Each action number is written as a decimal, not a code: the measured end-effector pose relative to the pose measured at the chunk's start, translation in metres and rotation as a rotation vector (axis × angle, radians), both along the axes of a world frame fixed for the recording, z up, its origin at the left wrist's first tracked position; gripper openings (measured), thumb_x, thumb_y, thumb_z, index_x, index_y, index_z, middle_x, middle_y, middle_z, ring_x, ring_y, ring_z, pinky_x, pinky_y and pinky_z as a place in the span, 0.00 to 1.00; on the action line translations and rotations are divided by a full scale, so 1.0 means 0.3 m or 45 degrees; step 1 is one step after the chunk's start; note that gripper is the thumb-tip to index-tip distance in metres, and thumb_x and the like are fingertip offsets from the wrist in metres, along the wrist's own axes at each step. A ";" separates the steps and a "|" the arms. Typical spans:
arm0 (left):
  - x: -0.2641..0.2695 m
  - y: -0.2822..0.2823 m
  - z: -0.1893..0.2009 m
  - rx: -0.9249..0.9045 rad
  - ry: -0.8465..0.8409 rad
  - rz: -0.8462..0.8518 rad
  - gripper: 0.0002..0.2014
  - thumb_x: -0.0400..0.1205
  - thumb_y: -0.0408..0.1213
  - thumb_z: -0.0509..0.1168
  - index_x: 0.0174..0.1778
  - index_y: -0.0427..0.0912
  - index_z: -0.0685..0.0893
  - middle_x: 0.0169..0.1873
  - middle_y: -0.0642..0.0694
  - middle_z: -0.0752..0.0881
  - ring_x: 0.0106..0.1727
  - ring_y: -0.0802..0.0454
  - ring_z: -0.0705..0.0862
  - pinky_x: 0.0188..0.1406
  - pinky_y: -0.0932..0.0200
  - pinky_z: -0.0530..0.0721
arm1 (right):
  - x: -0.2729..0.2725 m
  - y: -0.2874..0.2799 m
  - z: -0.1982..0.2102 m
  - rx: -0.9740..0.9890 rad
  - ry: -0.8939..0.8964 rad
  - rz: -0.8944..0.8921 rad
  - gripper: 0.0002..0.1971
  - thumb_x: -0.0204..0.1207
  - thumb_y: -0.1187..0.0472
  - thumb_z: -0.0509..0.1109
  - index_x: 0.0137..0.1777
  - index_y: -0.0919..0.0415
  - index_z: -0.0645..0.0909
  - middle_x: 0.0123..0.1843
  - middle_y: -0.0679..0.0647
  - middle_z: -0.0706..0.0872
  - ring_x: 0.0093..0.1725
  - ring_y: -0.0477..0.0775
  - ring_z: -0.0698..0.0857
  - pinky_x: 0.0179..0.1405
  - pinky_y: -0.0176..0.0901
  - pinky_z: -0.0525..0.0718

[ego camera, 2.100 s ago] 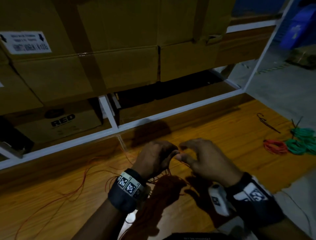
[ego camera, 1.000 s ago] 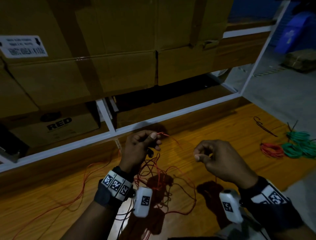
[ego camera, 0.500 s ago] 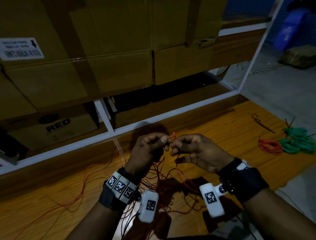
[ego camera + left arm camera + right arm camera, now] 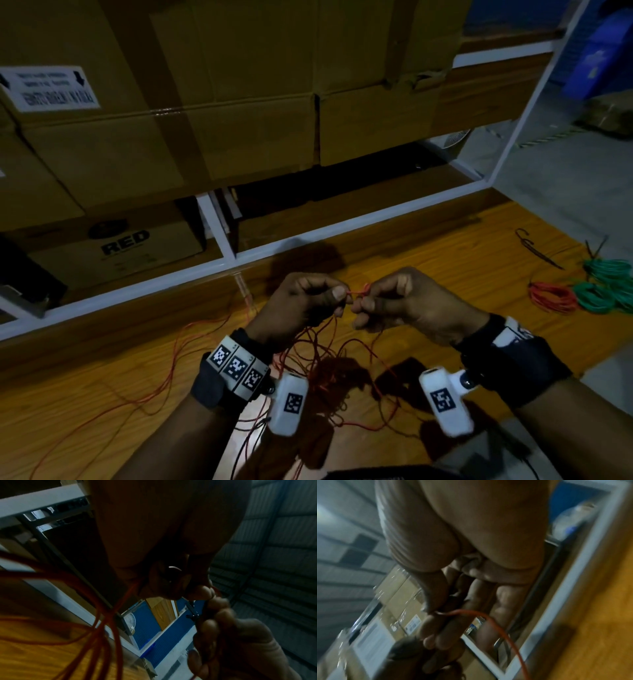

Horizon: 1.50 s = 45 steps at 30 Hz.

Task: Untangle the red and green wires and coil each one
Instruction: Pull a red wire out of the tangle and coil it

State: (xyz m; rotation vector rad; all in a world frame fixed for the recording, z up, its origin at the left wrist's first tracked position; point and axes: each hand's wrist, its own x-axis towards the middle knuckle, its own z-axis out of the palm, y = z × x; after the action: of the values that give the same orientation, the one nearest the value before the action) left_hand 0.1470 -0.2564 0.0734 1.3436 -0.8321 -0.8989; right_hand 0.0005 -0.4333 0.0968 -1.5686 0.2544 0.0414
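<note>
Two hands meet above the worktop: left hand [image 4: 305, 301] and right hand [image 4: 407, 301] each pinch the red wire [image 4: 356, 292] end, fingers curled, loose tangle hanging below near the front edge. Risk: pulling apart here likely cinches a knot tighter, or the thin end slips out. Head view alone shows finished red coil [image 4: 551, 297] and green coils [image 4: 606, 287] by the right edge; right wrist view shows the wire trailing off the thumb pinch
</note>
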 end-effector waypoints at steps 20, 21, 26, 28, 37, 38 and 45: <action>0.044 0.068 0.005 0.494 0.488 0.020 0.10 0.86 0.39 0.64 0.41 0.43 0.86 0.24 0.52 0.67 0.23 0.54 0.58 0.27 0.56 0.49 | -0.021 0.052 -0.037 -1.972 -0.258 -0.557 0.08 0.61 0.62 0.83 0.40 0.52 0.91 0.34 0.49 0.91 0.53 0.61 0.88 0.33 0.41 0.71; 0.066 0.084 0.002 0.532 0.394 0.061 0.11 0.87 0.40 0.65 0.41 0.42 0.87 0.24 0.51 0.68 0.23 0.53 0.57 0.26 0.55 0.49 | -0.024 0.045 -0.043 -1.993 -0.220 -0.562 0.09 0.60 0.63 0.83 0.41 0.53 0.91 0.34 0.50 0.90 0.53 0.63 0.87 0.35 0.44 0.74; 0.155 0.182 -0.028 0.500 0.003 0.196 0.13 0.85 0.42 0.70 0.42 0.35 0.91 0.22 0.51 0.74 0.20 0.58 0.65 0.18 0.63 0.62 | -0.082 -0.023 -0.063 -1.972 0.114 -0.573 0.12 0.61 0.63 0.84 0.44 0.50 0.93 0.37 0.49 0.92 0.57 0.64 0.84 0.47 0.56 0.79; 0.150 0.195 -0.041 0.450 -0.328 0.186 0.13 0.84 0.42 0.72 0.40 0.36 0.91 0.21 0.52 0.75 0.21 0.57 0.67 0.20 0.63 0.65 | -0.099 -0.028 -0.074 -1.916 0.227 -0.575 0.12 0.62 0.63 0.84 0.44 0.49 0.94 0.37 0.50 0.92 0.57 0.64 0.84 0.46 0.56 0.80; 0.015 0.047 -0.038 0.284 -1.040 0.095 0.11 0.87 0.49 0.69 0.44 0.51 0.93 0.27 0.57 0.87 0.28 0.59 0.83 0.23 0.61 0.75 | -0.043 0.058 -0.012 -1.599 0.158 -0.035 0.38 0.79 0.29 0.65 0.86 0.42 0.63 0.84 0.39 0.67 0.88 0.48 0.57 0.80 0.54 0.68; -0.002 0.037 -0.033 0.248 -1.061 0.109 0.11 0.87 0.50 0.68 0.46 0.51 0.93 0.30 0.57 0.88 0.29 0.59 0.84 0.23 0.60 0.77 | -0.019 0.077 -0.004 -1.465 0.098 0.008 0.31 0.82 0.31 0.63 0.82 0.44 0.72 0.77 0.40 0.77 0.81 0.44 0.69 0.73 0.49 0.75; -0.002 0.088 -0.083 0.120 -0.804 -0.049 0.10 0.86 0.47 0.71 0.60 0.55 0.92 0.44 0.53 0.94 0.42 0.56 0.92 0.38 0.51 0.90 | 0.006 0.081 0.011 -1.364 -0.108 0.100 0.16 0.84 0.41 0.66 0.46 0.48 0.91 0.34 0.42 0.89 0.31 0.42 0.85 0.27 0.47 0.84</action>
State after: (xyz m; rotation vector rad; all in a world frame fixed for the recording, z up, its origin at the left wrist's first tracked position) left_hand 0.1464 -0.2301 0.0485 1.7315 -1.3095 -0.5413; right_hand 0.0024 -0.4091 0.1000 -2.6383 0.1438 -0.1217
